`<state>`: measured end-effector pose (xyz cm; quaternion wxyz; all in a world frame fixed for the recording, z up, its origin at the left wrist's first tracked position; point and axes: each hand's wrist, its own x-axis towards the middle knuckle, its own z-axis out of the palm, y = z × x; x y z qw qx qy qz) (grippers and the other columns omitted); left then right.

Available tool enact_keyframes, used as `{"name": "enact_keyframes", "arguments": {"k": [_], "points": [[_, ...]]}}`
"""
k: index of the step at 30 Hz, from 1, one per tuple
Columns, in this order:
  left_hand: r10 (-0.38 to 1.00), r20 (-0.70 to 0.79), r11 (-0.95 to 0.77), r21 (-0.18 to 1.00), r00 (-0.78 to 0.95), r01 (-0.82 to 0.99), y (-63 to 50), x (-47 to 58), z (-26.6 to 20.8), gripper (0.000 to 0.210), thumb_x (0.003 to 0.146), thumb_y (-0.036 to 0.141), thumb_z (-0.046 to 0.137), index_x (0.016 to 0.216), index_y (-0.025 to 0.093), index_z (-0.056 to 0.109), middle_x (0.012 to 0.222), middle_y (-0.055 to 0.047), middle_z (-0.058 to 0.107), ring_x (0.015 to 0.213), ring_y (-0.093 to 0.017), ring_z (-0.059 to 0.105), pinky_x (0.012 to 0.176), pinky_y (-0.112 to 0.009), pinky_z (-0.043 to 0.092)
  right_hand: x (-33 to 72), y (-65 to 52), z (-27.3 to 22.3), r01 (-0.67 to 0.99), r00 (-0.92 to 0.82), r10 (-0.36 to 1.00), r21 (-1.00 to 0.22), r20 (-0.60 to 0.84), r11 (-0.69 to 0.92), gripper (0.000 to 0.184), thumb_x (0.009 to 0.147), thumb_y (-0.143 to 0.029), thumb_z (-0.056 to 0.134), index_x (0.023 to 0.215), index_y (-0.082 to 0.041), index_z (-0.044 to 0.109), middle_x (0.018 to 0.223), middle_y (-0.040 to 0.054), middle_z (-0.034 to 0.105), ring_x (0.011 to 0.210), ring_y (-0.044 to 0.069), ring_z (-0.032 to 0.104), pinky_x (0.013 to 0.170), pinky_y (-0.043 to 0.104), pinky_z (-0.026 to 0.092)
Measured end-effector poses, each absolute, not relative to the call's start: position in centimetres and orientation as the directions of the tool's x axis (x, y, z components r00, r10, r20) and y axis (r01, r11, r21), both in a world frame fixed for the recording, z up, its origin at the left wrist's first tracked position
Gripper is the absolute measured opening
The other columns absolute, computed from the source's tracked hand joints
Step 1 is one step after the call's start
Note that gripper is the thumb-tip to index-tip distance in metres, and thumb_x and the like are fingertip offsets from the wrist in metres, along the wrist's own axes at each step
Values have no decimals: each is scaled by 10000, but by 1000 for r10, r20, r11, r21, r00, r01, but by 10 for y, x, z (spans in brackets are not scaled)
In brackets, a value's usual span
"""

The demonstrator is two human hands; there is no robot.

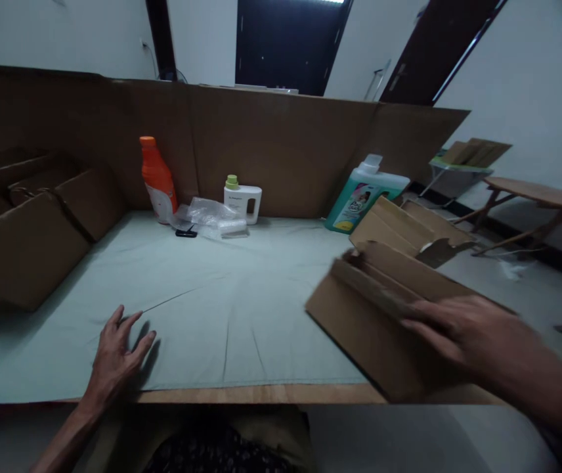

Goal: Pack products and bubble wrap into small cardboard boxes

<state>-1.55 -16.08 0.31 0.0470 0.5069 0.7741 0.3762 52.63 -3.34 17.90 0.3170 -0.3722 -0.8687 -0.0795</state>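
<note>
Pale cloth (271, 282) is covering the worktop (261, 394), and a cardboard box (354, 328) is occupying the near right side.
The right grip (468, 328), nearer and blurred, is holding its upper edge; from there the box is extending forward and leftward, this edge slanting from far left to near right. The left grip (116, 355) is lying well apart, fingers standing wide, holding nothing visible.

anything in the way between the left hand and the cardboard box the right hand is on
Nothing visible: only creased pale cloth lies between the left hand and the cardboard box at the right hand. The clear plastic sits farther back.
</note>
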Motion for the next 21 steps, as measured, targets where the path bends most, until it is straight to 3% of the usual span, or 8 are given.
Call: {"name": "enact_keyframes", "arguments": {"k": [3, 6, 8, 11, 15, 18, 21], "points": [[862, 325, 80, 670, -389, 738, -152, 11, 10, 562, 846, 558, 611, 1295, 221, 624, 1587, -155, 399, 1447, -386, 427, 1035, -524, 538, 441, -43, 196, 649, -663, 578, -19, 476, 761, 234, 945, -441, 602, 810, -315, 747, 678, 35, 715, 647, 208, 621, 718, 411, 484], [894, 345, -49, 710, -286, 702, -142, 34, 20, 607, 867, 529, 632, 1396, 240, 554, 1604, -154, 401, 1477, -376, 397, 1123, -554, 462, 391, -49, 212, 579, -677, 539, -89, 501, 810, 185, 960, -421, 596, 925, -307, 737, 856, 32, 773, 823, 236, 698, 867, 452, 509], [915, 321, -84, 745, -245, 662, -135, 39, 25, 663, 865, 518, 654, 1455, 257, 499, 1604, -152, 414, 1477, -369, 405, 1173, -567, 402, 389, -49, 211, 591, -576, 526, -126, 625, 797, 143, 951, -407, 636, 1018, -319, 726, 973, 33, 779, 937, 243, 712, 931, 445, 509], [950, 234, -70, 801, -205, 594, -127, 37, 28, 741, 858, 518, 675, 1512, 263, 435, 1595, -163, 431, 1441, -372, 459, 1166, -570, 411, 415, -34, 185, 706, -352, 637, -252, 686, 662, 148, 938, -392, 651, 1035, -313, 728, 990, 43, 773, 920, 234, 723, 847, 385, 555], [966, 197, -67, 814, -166, 577, -108, 36, 29, 795, 852, 498, 688, 1547, 262, 381, 1569, -175, 464, 1408, -381, 496, 1141, -589, 434, 431, -2, 117, 711, -305, 866, -511, 396, 484, 340, 872, -501, 647, 1066, -240, 746, 978, 82, 793, 861, 268, 753, 726, 374, 619], [969, 233, -136, 785, -85, 604, -92, 48, 30, 718, 860, 436, 671, 1506, 228, 434, 1489, -179, 543, 1360, -373, 539, 1107, -591, 469, 412, 5, 69, 644, -422, 892, -638, 163, 422, 454, 822, -532, 650, 1106, -194, 755, 1032, 120, 792, 989, 323, 743, 827, 431, 638], [969, 248, -179, 761, -25, 624, -90, 65, 23, 584, 880, 357, 624, 1439, 240, 507, 1281, -143, 676, 1223, -337, 633, 1051, -553, 528, 395, 1, 36, 602, -421, 904, -722, 75, 341, 388, 848, -502, 631, 1072, -220, 774, 1009, 115, 791, 1029, 349, 732, 852, 477, 639]]}}
